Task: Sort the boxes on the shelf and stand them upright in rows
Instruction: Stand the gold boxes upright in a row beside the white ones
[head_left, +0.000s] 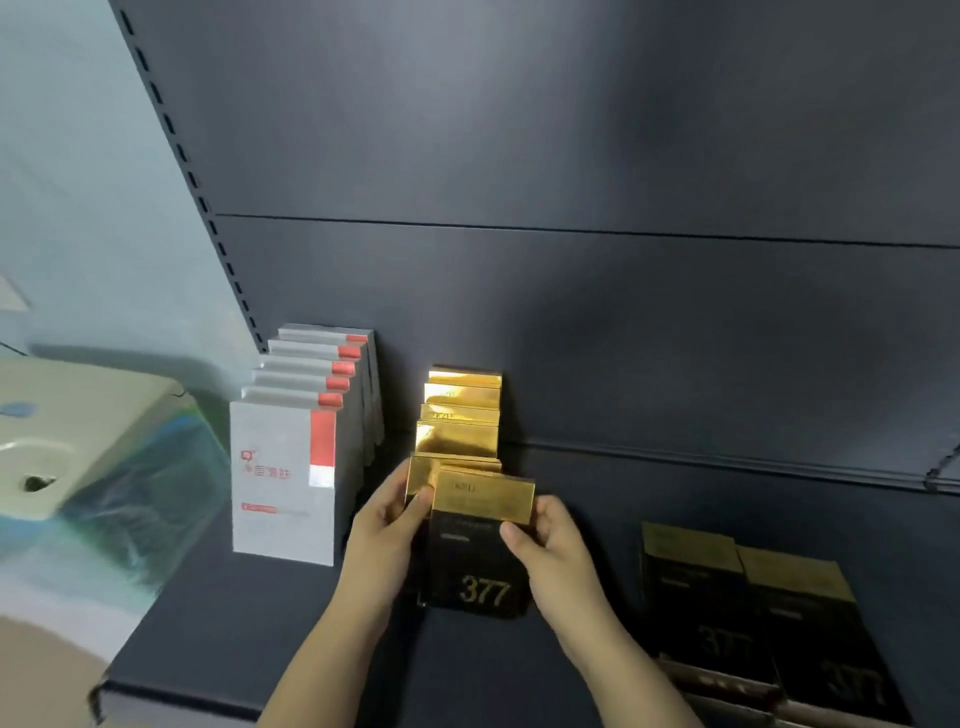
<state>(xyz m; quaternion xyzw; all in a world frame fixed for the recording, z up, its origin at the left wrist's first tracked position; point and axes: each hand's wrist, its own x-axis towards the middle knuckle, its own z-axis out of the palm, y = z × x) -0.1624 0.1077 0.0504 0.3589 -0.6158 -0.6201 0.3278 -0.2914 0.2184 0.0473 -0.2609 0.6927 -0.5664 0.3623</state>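
A black and gold box marked 377 (480, 566) stands upright at the front of a row of gold-topped boxes (460, 410) on the dark shelf (234, 639). My left hand (387, 525) grips its left edge near the top, thumb on the gold band. My right hand (550, 545) holds its right edge, thumb across the front. Left of this row stands a row of white boxes with red stripes (291, 467), upright. Two more black and gold 377 boxes (753, 613) lie leaning at the right, over others beneath.
The shelf's dark back panel (623, 322) rises behind the rows. A pale beige object on blue-green plastic wrap (93, 467) sits to the left, off the shelf. A slotted upright (208, 218) marks the shelf's left end. Bare shelf lies between the middle row and the right boxes.
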